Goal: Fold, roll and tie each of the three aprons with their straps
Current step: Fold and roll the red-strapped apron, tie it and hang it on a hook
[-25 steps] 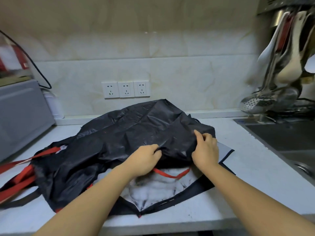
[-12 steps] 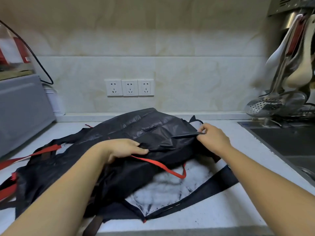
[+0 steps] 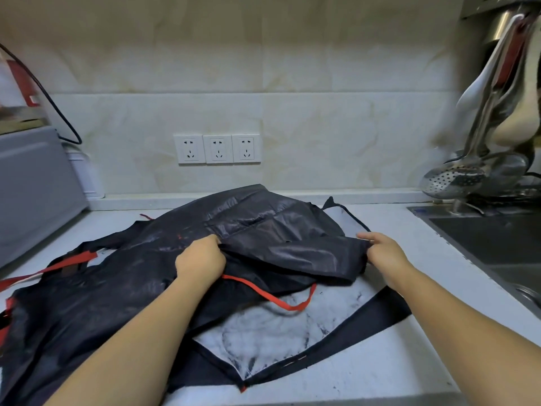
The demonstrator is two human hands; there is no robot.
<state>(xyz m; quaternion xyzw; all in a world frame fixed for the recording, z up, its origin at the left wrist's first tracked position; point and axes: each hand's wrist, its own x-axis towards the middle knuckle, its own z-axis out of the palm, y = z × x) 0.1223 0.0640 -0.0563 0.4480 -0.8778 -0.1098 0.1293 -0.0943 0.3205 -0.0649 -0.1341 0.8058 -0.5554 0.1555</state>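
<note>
Left hand (image 3: 200,260) is bunched shut on a fold of the black apron (image 3: 263,230), fingers curled over the edge, roughly dead center of the shot. Right hand (image 3: 383,253) sits at about 3 o'clock from it, pinching the same fold at its far corner, thumb on top. So the two hands are apart, with a band of fabric stretched between them.

The apron itself is a shiny, thin, crinkly thing (looks like nylon or some coated stuff) heaped across the counter (image 3: 409,376), with the bulk running from 12 round to 8 o'clock of the left hand. A red strap (image 3: 272,297) loops out from under the left hand toward 5 o'clock, and more red straps (image 3: 58,266) trail off at 9. Under the black one there's a pale apron (image 3: 263,332) with dark trim, lying flat at 6 o'clock.

My guess is this stuff weighs nothing, flops everywhere and slides on itself, so folds won't hold unless you press them flat. Best to take it by the hemmed edges and corners like they're doing, not mid-panel.

Further out: sockets (image 3: 217,148) on the wall at 12, sink (image 3: 497,244) at 3, hanging ladles (image 3: 480,127) at 2, a grey appliance (image 3: 32,186) at 9.
</note>
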